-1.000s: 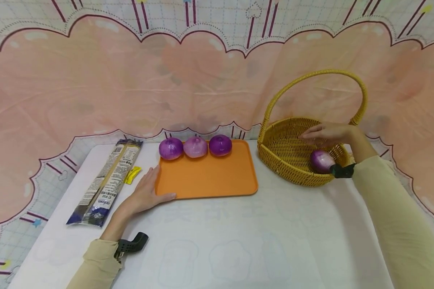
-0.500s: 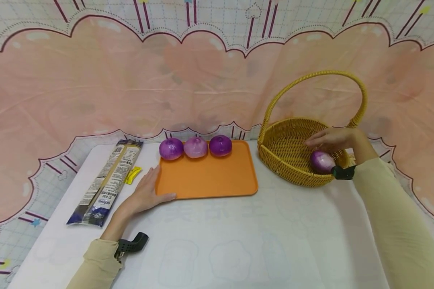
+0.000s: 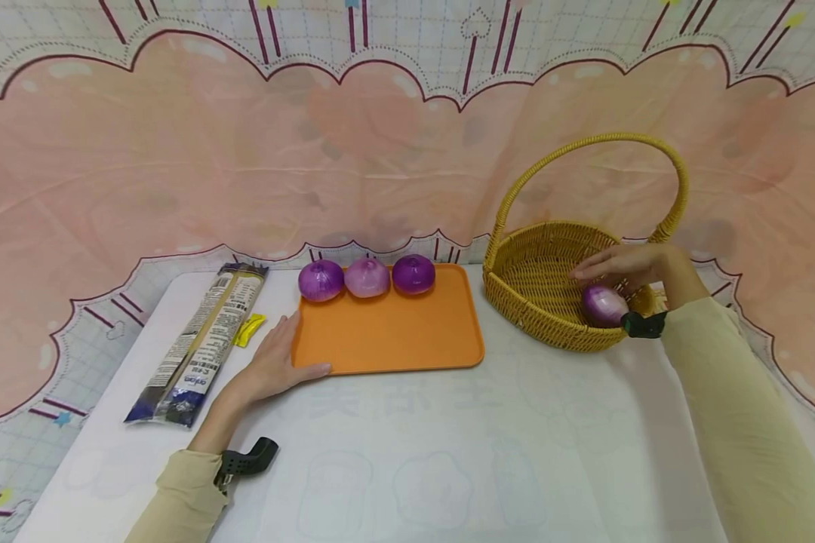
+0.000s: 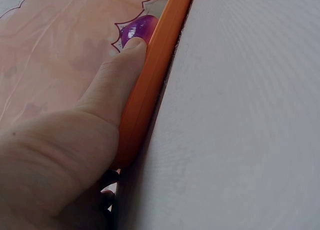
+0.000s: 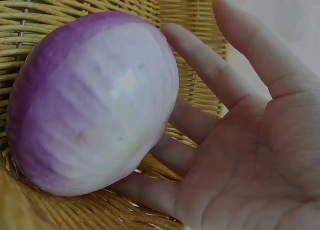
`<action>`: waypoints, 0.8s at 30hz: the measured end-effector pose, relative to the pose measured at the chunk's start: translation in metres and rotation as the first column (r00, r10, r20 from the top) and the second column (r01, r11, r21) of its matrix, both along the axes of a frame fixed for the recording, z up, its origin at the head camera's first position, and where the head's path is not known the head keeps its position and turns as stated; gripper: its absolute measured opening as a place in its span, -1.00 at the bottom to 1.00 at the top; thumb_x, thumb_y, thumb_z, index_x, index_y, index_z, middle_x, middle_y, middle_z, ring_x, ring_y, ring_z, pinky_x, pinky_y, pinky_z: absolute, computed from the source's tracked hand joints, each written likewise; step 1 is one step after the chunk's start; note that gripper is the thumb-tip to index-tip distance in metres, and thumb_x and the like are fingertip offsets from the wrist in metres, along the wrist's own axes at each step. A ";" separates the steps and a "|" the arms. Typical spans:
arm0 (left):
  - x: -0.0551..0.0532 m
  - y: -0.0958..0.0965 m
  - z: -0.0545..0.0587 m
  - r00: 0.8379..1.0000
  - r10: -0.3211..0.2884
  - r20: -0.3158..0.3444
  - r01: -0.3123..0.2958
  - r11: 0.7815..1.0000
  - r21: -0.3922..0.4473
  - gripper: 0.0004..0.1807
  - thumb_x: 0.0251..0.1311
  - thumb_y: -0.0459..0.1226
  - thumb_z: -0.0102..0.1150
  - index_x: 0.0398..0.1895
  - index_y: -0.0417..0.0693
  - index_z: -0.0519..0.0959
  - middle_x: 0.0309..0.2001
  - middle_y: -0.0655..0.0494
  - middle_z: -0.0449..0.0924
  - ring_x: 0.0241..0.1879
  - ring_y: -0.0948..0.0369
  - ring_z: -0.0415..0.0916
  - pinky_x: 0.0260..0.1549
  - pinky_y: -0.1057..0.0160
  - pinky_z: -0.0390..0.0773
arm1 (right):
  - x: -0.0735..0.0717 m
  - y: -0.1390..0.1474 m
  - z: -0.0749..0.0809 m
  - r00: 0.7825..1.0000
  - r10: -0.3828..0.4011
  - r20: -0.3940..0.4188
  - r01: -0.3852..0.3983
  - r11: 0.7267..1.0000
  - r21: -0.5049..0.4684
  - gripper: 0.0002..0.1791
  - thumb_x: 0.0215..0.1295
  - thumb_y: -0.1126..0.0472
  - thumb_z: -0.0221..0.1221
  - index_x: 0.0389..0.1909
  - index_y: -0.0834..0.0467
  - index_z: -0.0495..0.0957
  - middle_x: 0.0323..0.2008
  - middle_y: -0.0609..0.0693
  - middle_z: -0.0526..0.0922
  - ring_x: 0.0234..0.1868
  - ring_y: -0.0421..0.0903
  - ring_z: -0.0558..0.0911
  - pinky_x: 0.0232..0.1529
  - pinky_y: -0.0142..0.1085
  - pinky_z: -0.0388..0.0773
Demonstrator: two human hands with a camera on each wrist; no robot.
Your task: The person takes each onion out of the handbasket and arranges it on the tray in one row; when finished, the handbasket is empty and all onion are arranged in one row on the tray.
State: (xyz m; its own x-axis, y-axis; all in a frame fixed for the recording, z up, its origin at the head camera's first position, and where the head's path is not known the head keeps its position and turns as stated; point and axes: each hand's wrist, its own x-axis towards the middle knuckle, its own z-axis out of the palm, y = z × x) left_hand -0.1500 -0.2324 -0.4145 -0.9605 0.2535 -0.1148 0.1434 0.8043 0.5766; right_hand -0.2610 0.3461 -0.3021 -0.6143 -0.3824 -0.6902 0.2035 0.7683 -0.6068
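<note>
In the head view, my left hand (image 3: 272,363) lies at the near left corner of an orange tray (image 3: 387,339). Its thumb runs along the front edge and its fingers along the left side; the left wrist view shows the thumb (image 4: 112,84) straight against the rim. My right hand (image 3: 628,268) is inside a wicker basket (image 3: 536,317), over a purple-and-white onion (image 3: 603,305). In the right wrist view the onion (image 5: 95,104) sits against the basket wall. Spread fingers reach beside and behind it, the thumb stands away, and some fingertips are hidden.
Three purple onions (image 3: 367,277) stand in a row along the tray's back edge. Left of the tray lie a long printed packet (image 3: 200,343) and a small yellow sachet (image 3: 249,329). The basket's tall handle (image 3: 598,138) arches above the right hand. A patterned cloth (image 3: 380,166) hangs behind the table.
My right hand has come down a little and slightly rightward, closer to the onion in the basket. The left hand and the tray stay where they were.
</note>
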 end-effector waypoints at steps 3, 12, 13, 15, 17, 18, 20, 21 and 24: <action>-0.001 -0.001 0.000 1.000 -0.005 -0.002 0.005 1.000 -0.002 0.28 0.05 0.22 0.27 0.54 -0.24 -0.28 0.53 -0.36 -0.26 0.52 -0.28 -0.34 0.44 -0.32 -0.25 | 0.001 0.001 0.000 1.000 0.013 0.012 -0.013 1.000 -0.009 -0.30 0.49 -0.07 -0.06 0.48 0.22 0.07 0.53 0.31 -0.10 0.51 0.36 -0.06 0.36 0.31 0.21; -0.004 -0.003 0.000 1.000 -0.012 -0.003 0.012 1.000 -0.001 0.27 0.05 0.22 0.26 0.54 -0.23 -0.28 0.53 -0.36 -0.26 0.52 -0.29 -0.34 0.44 -0.32 -0.24 | 0.005 0.003 0.000 0.998 0.032 0.055 -0.032 0.999 -0.014 -0.31 0.48 -0.03 -0.03 0.49 0.17 0.06 0.53 0.31 -0.20 0.45 0.20 0.08 0.21 0.05 0.48; -0.004 -0.003 0.000 1.000 -0.010 -0.001 0.010 1.000 -0.001 0.27 0.05 0.23 0.26 0.54 -0.23 -0.28 0.53 -0.36 -0.26 0.52 -0.29 -0.34 0.44 -0.32 -0.24 | 0.005 0.003 0.000 0.998 0.029 0.058 -0.028 0.999 -0.016 -0.31 0.48 -0.03 -0.03 0.49 0.17 0.06 0.53 0.31 -0.21 0.45 0.19 0.09 0.20 0.02 0.49; -0.004 -0.003 0.000 1.000 -0.009 0.002 0.009 1.000 -0.001 0.28 0.05 0.23 0.26 0.54 -0.22 -0.28 0.53 -0.36 -0.26 0.52 -0.28 -0.34 0.44 -0.32 -0.25 | 0.005 0.004 -0.001 0.998 0.029 0.059 -0.028 0.999 -0.018 -0.32 0.48 -0.02 -0.03 0.50 0.16 0.05 0.53 0.32 -0.24 0.45 0.18 0.08 0.18 -0.04 0.51; -0.004 -0.003 0.000 1.000 -0.007 0.003 0.007 1.000 0.001 0.28 0.04 0.23 0.26 0.54 -0.22 -0.29 0.53 -0.35 -0.26 0.52 -0.28 -0.35 0.44 -0.32 -0.26 | 0.005 0.005 -0.002 0.998 0.026 0.057 -0.025 0.999 -0.023 -0.31 0.48 -0.02 -0.03 0.50 0.16 0.05 0.53 0.32 -0.25 0.47 0.21 0.06 0.18 -0.04 0.52; -0.004 -0.003 -0.001 1.000 -0.006 0.003 0.006 1.000 0.001 0.28 0.04 0.24 0.26 0.54 -0.22 -0.29 0.53 -0.35 -0.27 0.52 -0.28 -0.35 0.44 -0.31 -0.26 | 0.004 0.005 -0.002 0.998 0.026 0.057 -0.025 0.999 -0.024 -0.31 0.48 -0.02 -0.03 0.50 0.16 0.04 0.53 0.33 -0.26 0.48 0.23 0.04 0.18 -0.02 0.52; -0.004 -0.003 -0.001 1.000 -0.005 0.001 0.005 1.000 0.002 0.28 0.04 0.24 0.26 0.54 -0.22 -0.29 0.53 -0.35 -0.27 0.52 -0.27 -0.36 0.44 -0.31 -0.26 | 0.004 0.006 -0.003 0.998 0.027 0.054 -0.026 0.999 -0.023 -0.31 0.47 -0.02 -0.03 0.50 0.16 0.04 0.53 0.33 -0.26 0.48 0.24 0.04 0.18 0.00 0.53; -0.004 -0.003 -0.001 1.000 -0.005 0.000 0.005 1.000 0.002 0.28 0.04 0.24 0.26 0.54 -0.22 -0.28 0.53 -0.35 -0.27 0.52 -0.27 -0.36 0.44 -0.31 -0.26 | 0.004 0.006 -0.003 0.998 0.025 0.058 -0.023 0.999 -0.025 -0.31 0.47 -0.02 -0.02 0.50 0.16 0.04 0.53 0.33 -0.26 0.47 0.23 0.06 0.19 0.01 0.53; -0.003 -0.004 -0.001 1.000 -0.005 -0.003 0.005 1.000 0.001 0.28 0.05 0.23 0.26 0.54 -0.23 -0.28 0.53 -0.36 -0.27 0.52 -0.27 -0.36 0.45 -0.31 -0.26 | 0.004 0.006 -0.004 0.997 0.027 0.067 -0.026 0.999 -0.025 -0.30 0.48 -0.04 -0.03 0.50 0.15 0.04 0.53 0.33 -0.25 0.44 0.17 0.14 0.20 0.00 0.51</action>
State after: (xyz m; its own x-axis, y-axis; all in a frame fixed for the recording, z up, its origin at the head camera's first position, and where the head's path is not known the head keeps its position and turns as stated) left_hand -0.1533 -0.2360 -0.4160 -0.9595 0.2585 -0.1120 0.1489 0.8028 0.5774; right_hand -0.2569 0.3518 -0.3061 -0.5559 -0.4154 -0.7201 0.2244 0.7591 -0.6111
